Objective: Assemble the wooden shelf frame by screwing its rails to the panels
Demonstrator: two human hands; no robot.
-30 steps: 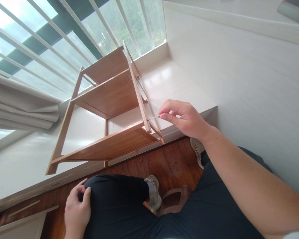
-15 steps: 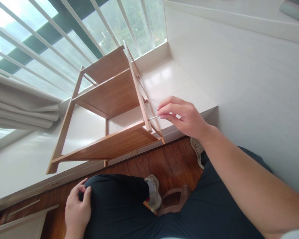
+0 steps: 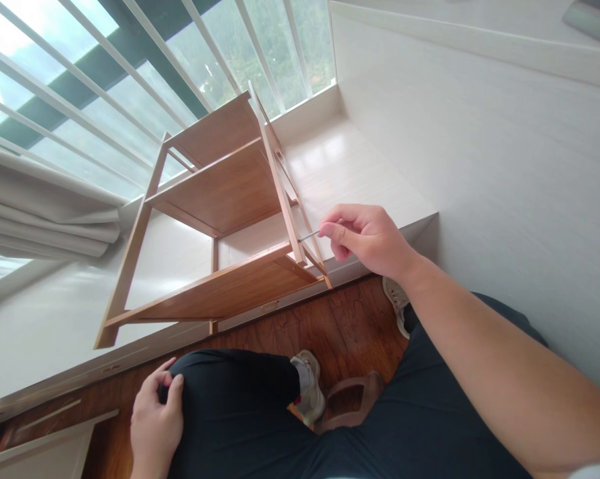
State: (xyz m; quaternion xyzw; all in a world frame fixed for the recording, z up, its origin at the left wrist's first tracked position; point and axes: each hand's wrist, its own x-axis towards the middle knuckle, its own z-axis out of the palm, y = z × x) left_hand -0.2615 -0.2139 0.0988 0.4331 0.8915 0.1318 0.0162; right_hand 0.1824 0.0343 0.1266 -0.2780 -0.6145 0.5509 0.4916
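Right hand (image 3: 364, 236) has rolled since the earlier frame, thumb now on top and fingers curled under; wooden rack unmoved. Head view: right thumb and fingers pinched on a thin metal rod (image 3: 308, 235), its far end at the rack's near right upright, by the lowest shelf. Wooden rack (image 3: 220, 189) sits at the pale ledge (image 3: 364, 176), beside the barred window (image 3: 250, 50). Left hand (image 3: 157, 412) rests on dark trousers (image 3: 230, 392) at the knee, thumb and index apart.

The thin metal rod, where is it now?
In the head view, just right of the middle: the right hand pinches the thin metal rod, its tip at the right post of the wooden shelf.
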